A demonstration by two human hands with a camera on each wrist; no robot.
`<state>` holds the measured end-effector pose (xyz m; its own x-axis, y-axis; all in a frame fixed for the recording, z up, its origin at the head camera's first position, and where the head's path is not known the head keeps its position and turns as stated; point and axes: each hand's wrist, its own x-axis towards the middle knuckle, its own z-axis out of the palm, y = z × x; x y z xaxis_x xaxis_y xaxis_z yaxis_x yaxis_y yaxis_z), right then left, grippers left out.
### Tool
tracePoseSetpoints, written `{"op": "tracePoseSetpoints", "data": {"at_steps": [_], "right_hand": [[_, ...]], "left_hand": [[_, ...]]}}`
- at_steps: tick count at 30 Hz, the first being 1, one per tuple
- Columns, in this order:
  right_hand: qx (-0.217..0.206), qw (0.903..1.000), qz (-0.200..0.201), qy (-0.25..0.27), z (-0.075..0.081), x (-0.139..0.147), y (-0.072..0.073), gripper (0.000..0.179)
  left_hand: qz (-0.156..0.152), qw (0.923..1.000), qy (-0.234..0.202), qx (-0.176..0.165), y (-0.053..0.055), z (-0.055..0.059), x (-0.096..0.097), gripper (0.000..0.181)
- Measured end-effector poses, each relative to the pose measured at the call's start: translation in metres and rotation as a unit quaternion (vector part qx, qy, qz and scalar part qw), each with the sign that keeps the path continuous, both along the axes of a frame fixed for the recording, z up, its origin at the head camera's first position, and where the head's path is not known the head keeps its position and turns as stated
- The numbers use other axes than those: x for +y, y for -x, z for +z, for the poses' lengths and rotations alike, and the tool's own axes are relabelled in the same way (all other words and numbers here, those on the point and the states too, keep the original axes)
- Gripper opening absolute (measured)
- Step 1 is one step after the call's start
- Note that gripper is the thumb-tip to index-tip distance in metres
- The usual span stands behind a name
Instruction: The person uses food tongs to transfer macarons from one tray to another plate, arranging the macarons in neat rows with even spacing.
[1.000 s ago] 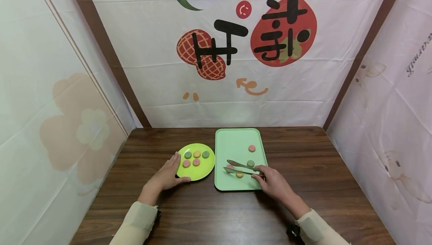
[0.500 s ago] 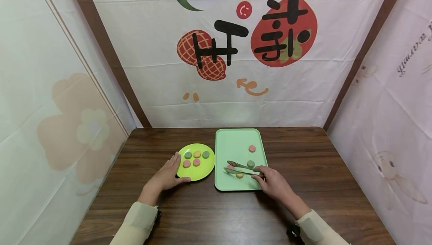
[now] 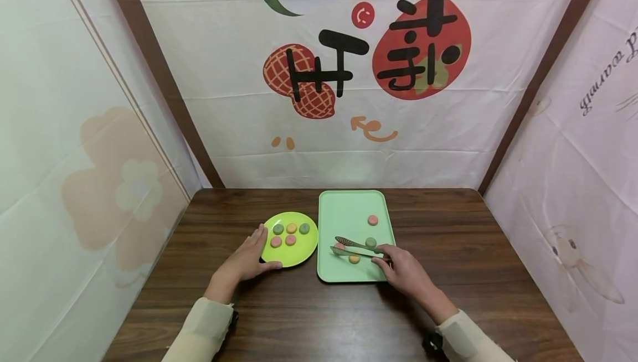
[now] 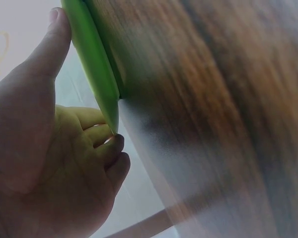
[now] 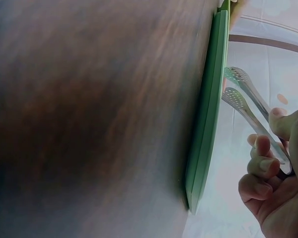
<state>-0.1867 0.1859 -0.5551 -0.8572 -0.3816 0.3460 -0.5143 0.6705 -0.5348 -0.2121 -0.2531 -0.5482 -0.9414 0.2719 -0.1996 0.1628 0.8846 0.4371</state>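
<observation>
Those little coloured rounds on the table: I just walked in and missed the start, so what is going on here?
A person sits at a wooden table. Their right hand holds metal tongs, tips open over a pink round on the mint green tray, where four rounds lie. Their left hand grips the rim of the lime green plate, which holds five rounds.

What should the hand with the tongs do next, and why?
Probably close the tongs on the pink macaron sitting between their open tips, since the right hand holds them right there while the left hand steadies the lime plate.
</observation>
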Motion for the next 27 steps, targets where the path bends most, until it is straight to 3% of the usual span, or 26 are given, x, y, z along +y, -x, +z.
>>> {"op": "tracePoseSetpoints", "data": {"at_steps": [16,27], "right_hand": [[-0.004,0.9998,-0.006,0.016,0.0015,-0.0042,0.0047,0.031],[0.017,0.9997,-0.005,0.02,-0.0003,-0.0063,0.0077,0.03]], "left_hand": [[0.001,1.0,-0.004,0.0,-0.0004,0.0,0.0004,0.121],[0.0,1.0,-0.001,0.003,-0.0005,-0.0012,0.0003,0.121]]}}
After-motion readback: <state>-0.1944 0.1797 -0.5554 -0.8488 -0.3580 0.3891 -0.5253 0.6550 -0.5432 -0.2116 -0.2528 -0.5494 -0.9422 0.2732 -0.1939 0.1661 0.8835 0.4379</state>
